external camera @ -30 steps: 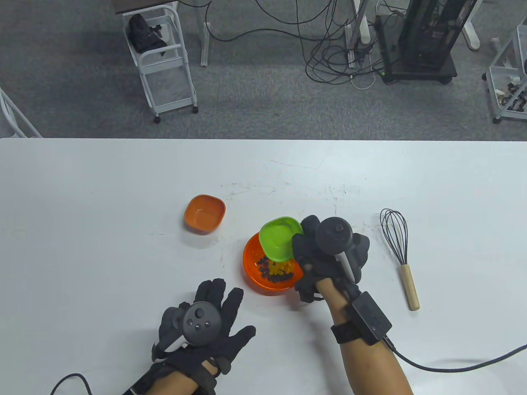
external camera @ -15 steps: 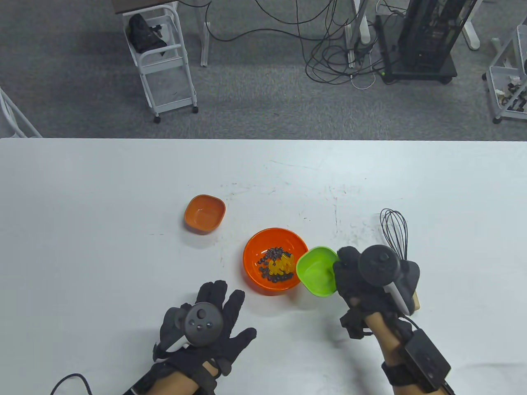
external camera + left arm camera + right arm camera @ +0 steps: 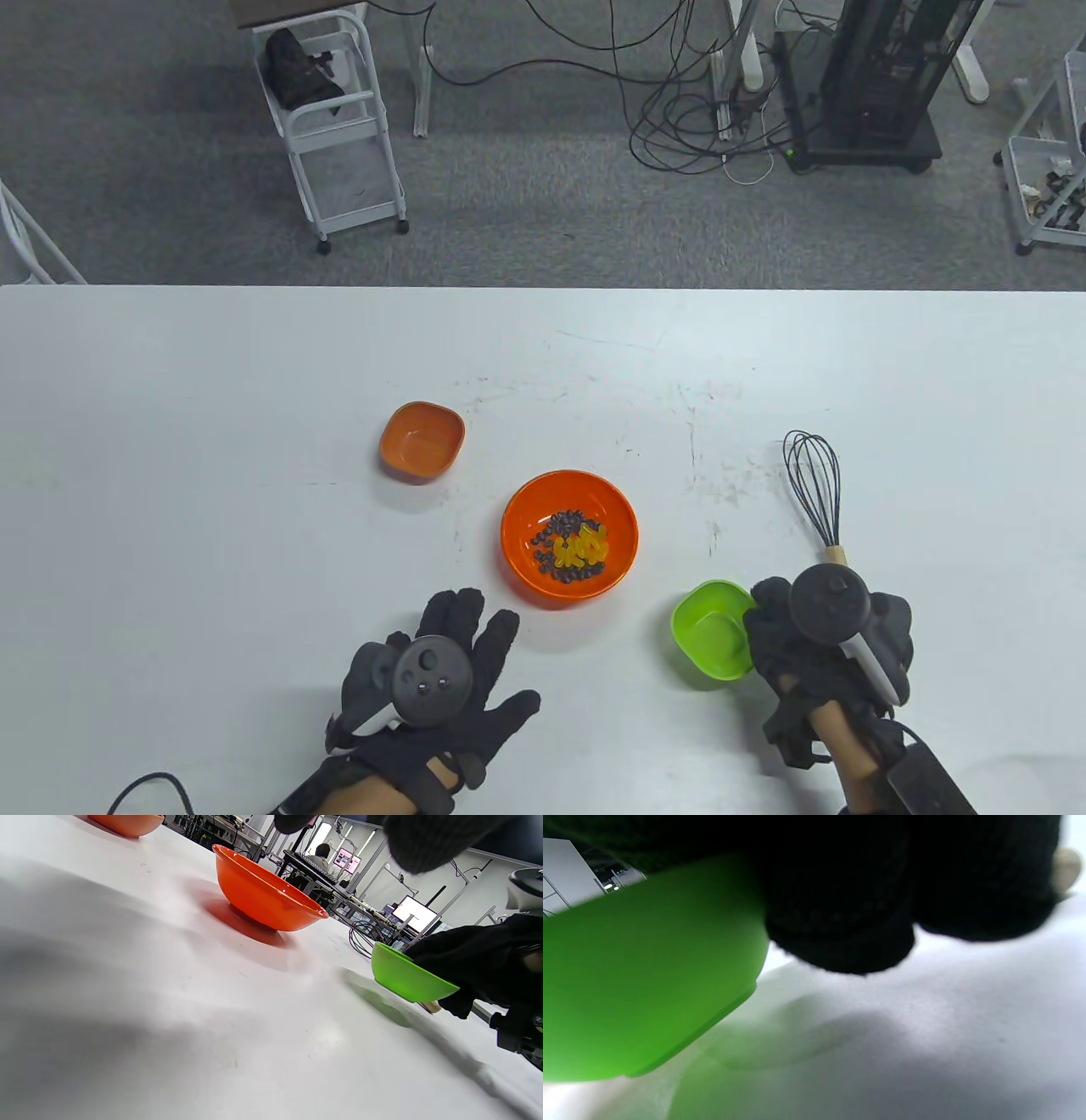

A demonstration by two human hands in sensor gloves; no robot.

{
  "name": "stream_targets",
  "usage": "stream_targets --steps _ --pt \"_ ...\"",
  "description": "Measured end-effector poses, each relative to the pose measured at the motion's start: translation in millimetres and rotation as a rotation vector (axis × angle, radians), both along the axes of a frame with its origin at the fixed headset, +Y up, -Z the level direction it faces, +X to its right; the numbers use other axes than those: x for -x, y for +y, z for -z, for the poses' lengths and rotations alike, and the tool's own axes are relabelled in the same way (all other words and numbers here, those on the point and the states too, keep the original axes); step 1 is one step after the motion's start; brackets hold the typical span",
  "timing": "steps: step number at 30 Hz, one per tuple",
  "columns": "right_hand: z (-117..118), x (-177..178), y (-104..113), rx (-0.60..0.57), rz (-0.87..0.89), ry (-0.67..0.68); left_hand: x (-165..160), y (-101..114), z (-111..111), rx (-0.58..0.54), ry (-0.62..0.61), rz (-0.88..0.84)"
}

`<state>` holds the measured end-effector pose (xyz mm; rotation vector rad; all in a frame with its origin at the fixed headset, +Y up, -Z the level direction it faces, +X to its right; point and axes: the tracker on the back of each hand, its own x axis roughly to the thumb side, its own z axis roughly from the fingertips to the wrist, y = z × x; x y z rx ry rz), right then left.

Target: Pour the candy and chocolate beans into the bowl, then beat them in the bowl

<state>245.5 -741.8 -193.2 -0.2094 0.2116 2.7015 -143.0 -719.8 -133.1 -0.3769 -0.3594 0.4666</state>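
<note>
The big orange bowl (image 3: pixel 569 538) (image 3: pixel 263 897) stands mid-table with dark chocolate beans (image 3: pixel 556 528) and yellow candy (image 3: pixel 582 546) inside. My right hand (image 3: pixel 776 632) grips the right rim of a small green bowl (image 3: pixel 709 632) (image 3: pixel 403 978) (image 3: pixel 636 984), empty and held just above the table to the right of the orange bowl. A small empty orange bowl (image 3: pixel 422 441) (image 3: pixel 127 823) sits to the back left. A whisk (image 3: pixel 816 501) with a wooden handle lies behind my right hand. My left hand (image 3: pixel 462 632) rests flat in front of the big bowl, fingers spread.
The white table (image 3: pixel 212 526) reaches its far edge at mid-view; beyond it are a white cart (image 3: pixel 335 127), cables (image 3: pixel 687 110) and a black rack (image 3: pixel 874 85) on grey carpet. A cable (image 3: pixel 136 785) trails from my left wrist.
My right hand has carried the green bowl from tipped over the big orange bowl to the right and toward me, levelling it low over the table. The left hand shifted slightly right.
</note>
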Motion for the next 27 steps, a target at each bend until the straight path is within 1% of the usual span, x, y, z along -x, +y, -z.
stream_targets --steps 5,8,16,18,20,21,24,27 --pt "1 1 -5 0.007 -0.023 -0.003 -1 -1 -1 0.002 -0.008 0.002" --pt "1 3 -10 0.018 -0.070 0.008 0 -1 -1 0.008 0.004 0.018" --pt "0 0 -12 0.006 -0.062 -0.012 0 -1 -1 0.016 0.000 0.016" --pt "-1 -5 -9 0.004 -0.045 -0.010 0 -1 -1 0.014 0.002 0.016" --pt "-4 -14 -1 -0.014 -0.008 -0.033 1 -1 0 0.012 0.009 0.015" --pt "-7 -21 6 -0.049 0.028 -0.062 1 -1 0 0.012 0.010 0.012" --pt "-10 -44 21 -0.129 0.031 -0.163 1 -1 0 0.012 0.009 0.008" --pt "-12 -60 26 -0.128 0.061 -0.243 1 -1 0 0.012 0.003 0.008"
